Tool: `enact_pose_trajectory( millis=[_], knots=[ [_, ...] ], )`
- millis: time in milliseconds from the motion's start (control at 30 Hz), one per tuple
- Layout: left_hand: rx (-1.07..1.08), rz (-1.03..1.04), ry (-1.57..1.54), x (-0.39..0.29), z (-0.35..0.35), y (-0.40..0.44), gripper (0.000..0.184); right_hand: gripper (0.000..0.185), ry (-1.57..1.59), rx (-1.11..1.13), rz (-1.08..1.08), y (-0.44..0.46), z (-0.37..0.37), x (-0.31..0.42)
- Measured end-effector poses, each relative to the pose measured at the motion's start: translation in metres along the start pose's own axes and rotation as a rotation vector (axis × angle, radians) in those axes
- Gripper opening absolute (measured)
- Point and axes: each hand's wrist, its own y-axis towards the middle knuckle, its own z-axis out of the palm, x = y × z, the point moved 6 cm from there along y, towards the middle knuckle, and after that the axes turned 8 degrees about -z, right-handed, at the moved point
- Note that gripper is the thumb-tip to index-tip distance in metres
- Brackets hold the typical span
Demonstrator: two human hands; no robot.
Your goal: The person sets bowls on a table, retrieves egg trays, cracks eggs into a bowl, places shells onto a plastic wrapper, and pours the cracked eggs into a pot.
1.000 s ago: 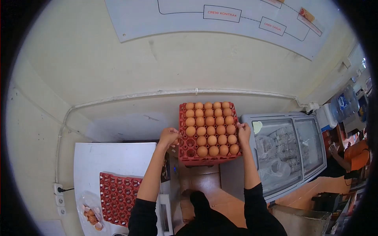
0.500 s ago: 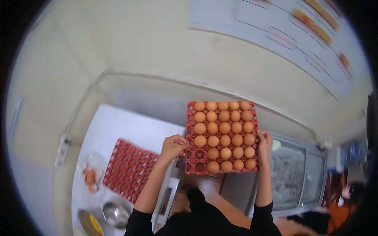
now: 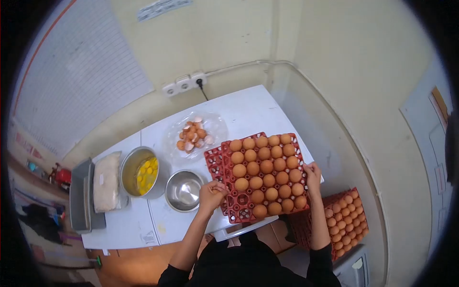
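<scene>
Both my hands grip a red egg tray (image 3: 233, 205) filled with brown eggs, apart from a few bare cells at its near left corner. My left hand (image 3: 213, 195) is closed on the left edge by those cells. On the opposite edge, my right hand (image 3: 313, 178) is closed round the rim. Beneath it an egg-free red tray (image 3: 214, 166) lies on the white table (image 3: 244, 103), mostly covered. Whether the two trays touch cannot be made out. A small steel bowl (image 3: 168, 197) stands just left of my left hand.
Behind the bowl, a clear plastic bag (image 3: 217, 125) holds cracked eggshells. A metal pot (image 3: 125, 178) contains yolks, beside a bag of pale powder (image 3: 106, 184) and a grey bin (image 3: 80, 203). Another stack of egg trays (image 3: 301, 229) stands lower right. Wall sockets (image 3: 184, 85) are behind.
I have turned left with the filled tray. It was beside the table near a glass-topped freezer; now it is over the table and the egg-free tray.
</scene>
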Motion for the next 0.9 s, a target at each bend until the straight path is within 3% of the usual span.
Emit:
enact_pose_trajectory(
  millis=[33,233,367,567,700,767,900],
  knots=[
    [-0.044,-0.071,0.044,0.023,-0.006,0.031,0.005,0.023,-0.021,0.051,0.019,0.017,0.027,-0.052],
    [-0.224,-0.036,-0.013,0.053,-0.004,0.038,0.005,0.022,0.026,0.202,0.024,0.054,0.076,-0.087],
    [-0.28,-0.062,-0.019,0.059,-0.006,0.04,0.005,0.023,0.076,0.239,0.072,0.056,0.08,-0.09],
    [-0.335,-0.103,0.191,0.073,0.001,0.049,0.007,0.026,-0.041,0.251,-0.055,0.066,0.079,-0.082],
    [-0.386,-0.035,0.229,0.076,-0.002,0.053,0.007,0.026,-0.071,0.257,-0.043,0.067,0.081,-0.09],
    [-0.41,0.076,0.242,0.058,-0.005,0.048,0.007,0.025,0.004,0.217,-0.004,0.06,0.079,-0.083],
    [-0.337,0.03,0.186,0.033,-0.013,0.052,0.006,0.027,0.016,0.153,0.033,0.048,0.064,-0.073]
  ],
)
